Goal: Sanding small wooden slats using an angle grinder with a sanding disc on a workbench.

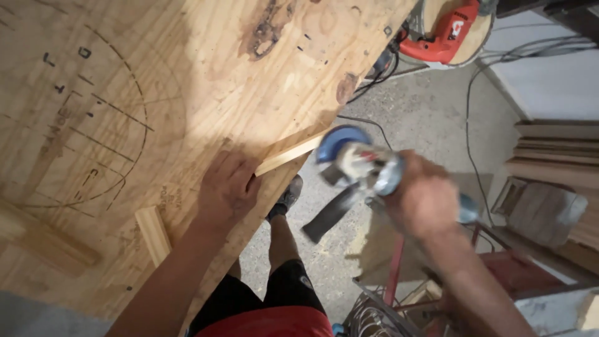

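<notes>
A broad plywood sheet (187, 75), grainy and pencil-marked, fills the left. A short moulded offcut (153, 235) lies on its near part. The left hand (228, 187) presses flat, fingers closed on a thin pale wood strip (290, 154) at the sheet's edge. Right of it, the right hand (424, 200) grips a blurred blue-and-grey angle grinder (359, 165) just beside the strip's end.

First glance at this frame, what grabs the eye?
The blurred angle grinder with its blue guard, gripped in the right hand just off the table's edge at centre. Next, the left hand pressing a thin wood strip onto the big plywood tabletop, which bears pencilled arcs and lines at left. A red power tool lies on the floor at top right.
</notes>
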